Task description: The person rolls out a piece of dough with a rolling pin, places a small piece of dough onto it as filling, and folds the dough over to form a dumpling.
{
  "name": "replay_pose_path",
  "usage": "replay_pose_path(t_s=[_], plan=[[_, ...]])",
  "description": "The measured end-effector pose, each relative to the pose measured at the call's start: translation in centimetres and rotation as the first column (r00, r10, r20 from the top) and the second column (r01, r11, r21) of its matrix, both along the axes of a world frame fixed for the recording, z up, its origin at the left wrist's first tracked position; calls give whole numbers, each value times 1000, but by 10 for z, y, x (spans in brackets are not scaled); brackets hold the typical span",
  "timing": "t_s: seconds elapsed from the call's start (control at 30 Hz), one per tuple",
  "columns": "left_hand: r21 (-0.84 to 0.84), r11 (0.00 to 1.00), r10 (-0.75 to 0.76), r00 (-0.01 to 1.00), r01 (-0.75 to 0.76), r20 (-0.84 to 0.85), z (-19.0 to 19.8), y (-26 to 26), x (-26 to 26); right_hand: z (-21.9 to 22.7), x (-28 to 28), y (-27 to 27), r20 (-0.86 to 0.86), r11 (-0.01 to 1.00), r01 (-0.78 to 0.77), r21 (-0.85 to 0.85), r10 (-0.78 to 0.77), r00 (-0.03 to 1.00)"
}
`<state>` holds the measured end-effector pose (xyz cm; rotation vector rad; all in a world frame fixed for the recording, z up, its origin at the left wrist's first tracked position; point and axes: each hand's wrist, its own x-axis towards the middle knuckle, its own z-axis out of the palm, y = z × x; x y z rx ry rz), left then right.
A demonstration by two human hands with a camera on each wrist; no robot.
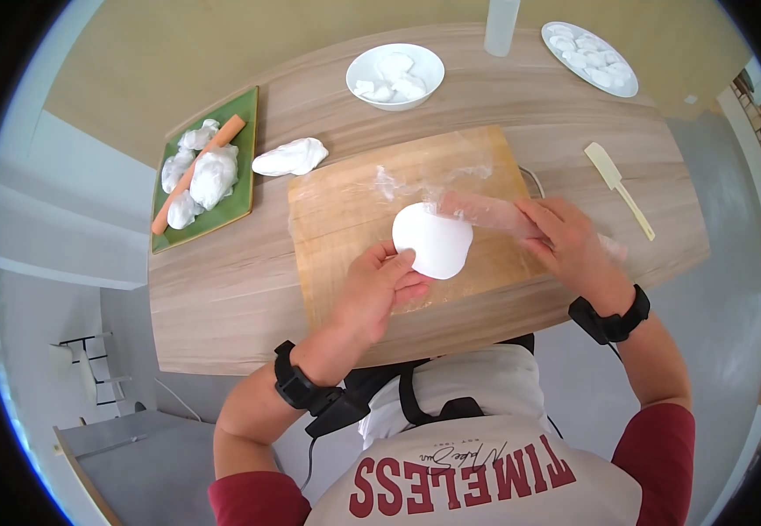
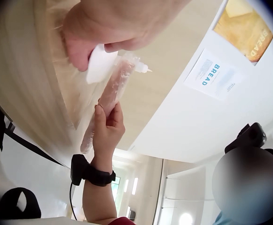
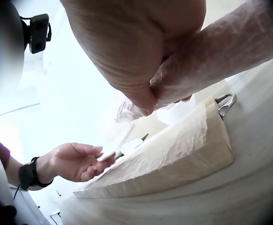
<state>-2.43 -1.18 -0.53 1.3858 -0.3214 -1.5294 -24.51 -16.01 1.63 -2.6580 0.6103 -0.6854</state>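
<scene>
In the head view my left hand (image 1: 376,285) pinches the lower edge of a thin, round white dough wrapper (image 1: 431,250), its thumb on top. The wrapper is held up over the wooden board (image 1: 337,219), which is covered in clear film. My right hand (image 1: 569,241) grips a rolling pin (image 1: 490,214) wrapped in plastic film. The pin's far end reaches the wrapper's upper right edge in this view. From the left wrist, the rolling pin (image 2: 113,89) slants beside the wrapper (image 2: 100,63). In the right wrist view the wrapper (image 3: 118,143) appears nearly edge-on.
Left of the board lie a plastic-wrapped white lump (image 1: 291,158) and a green tray (image 1: 242,203) with several bagged lumps and an orange-brown stick (image 1: 196,175). Behind stand a white bowl (image 1: 395,103), a bottle (image 1: 501,28) and a plate (image 1: 629,89) of white pieces. A cream spatula (image 1: 622,193) lies right.
</scene>
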Motion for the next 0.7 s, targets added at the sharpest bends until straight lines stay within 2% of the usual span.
replay_pose_path(t_s=[0.03,0.07,0.13,0.17,0.2,0.23,0.27,0.33,0.37,0.4,0.43,0.47,0.53,0.57,0.63,0.7], plan=[[-13,997,72,997,-73,-35,2,1,-4,0,0,1,3,1000,8,4,-8,1000],[-13,997,73,997,-74,-37,4,3,-3,0,1,1,1,1000,7,4,-7,1000],[3,998,-65,998,65,5,7,8,1,-2,1,3,-29,999,-40,-28,39,999],[6,998,-69,998,69,2,8,15,5,-8,0,6,-32,999,-36,-24,35,999],[23,986,-167,938,168,305,9,24,13,-17,0,11,-29,996,-67,-50,66,997],[69,964,-247,779,255,576,12,29,16,-22,1,15,-27,992,-98,-76,96,995],[70,964,-248,778,255,577,15,28,16,-22,1,18,-25,992,-98,-75,97,995],[-21,954,-120,448,298,886,22,17,15,-21,3,24,-114,989,-113,-94,102,988],[-22,953,-122,450,302,885,20,10,10,-21,3,27,-116,990,-109,-94,98,988],[-125,906,40,212,404,976,17,-1,2,-22,4,30,-132,991,-84,-101,70,989],[-192,832,237,-20,520,971,14,-11,-6,-21,5,31,-149,992,-60,-110,43,988],[-199,830,242,-15,521,970,6,-21,-14,-17,5,35,-153,992,-57,-115,39,987],[10,809,125,-187,588,974,-8,-39,-25,-7,7,41,-252,974,-25,-224,-34,967],[9,806,124,-184,592,975,-11,-46,-23,-8,10,37,-255,975,-20,-223,-38,966],[48,815,149,-288,578,946,-16,-63,-20,-19,17,23,-291,964,33,-265,-112,950],[15,827,167,-270,562,948,-22,-87,-12,-30,28,-1,-269,957,59,-283,-138,953]])
